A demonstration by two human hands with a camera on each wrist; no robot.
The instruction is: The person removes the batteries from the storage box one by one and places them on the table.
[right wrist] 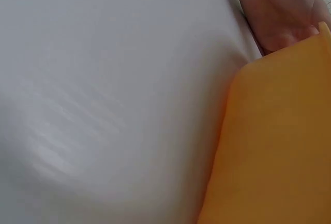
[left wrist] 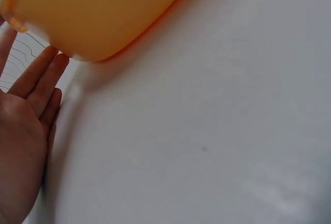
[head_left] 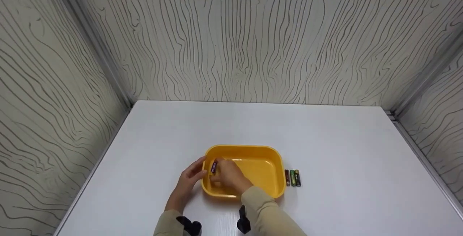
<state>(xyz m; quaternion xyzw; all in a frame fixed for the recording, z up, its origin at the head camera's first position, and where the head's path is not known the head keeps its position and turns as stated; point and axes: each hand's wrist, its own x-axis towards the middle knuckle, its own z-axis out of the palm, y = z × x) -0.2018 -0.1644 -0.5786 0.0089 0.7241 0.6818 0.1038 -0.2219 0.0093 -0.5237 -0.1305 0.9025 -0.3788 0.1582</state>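
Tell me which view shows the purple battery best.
The head view: the purple battery shows in the right hand, over the yellow tray at its left end. The left wrist view shows only the tray's outside and the left hand; the right wrist view shows no battery either.

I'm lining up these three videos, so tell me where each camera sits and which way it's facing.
Head: high, looking forward and down at the white table, yellow tray, both sleeves and hands.
Left wrist: low beside the tray's outer wall, showing the left hand with straight fingers against it.
Right wrist: low, close to the tray's wall; a hand shows beyond it.
All three share tray and table.
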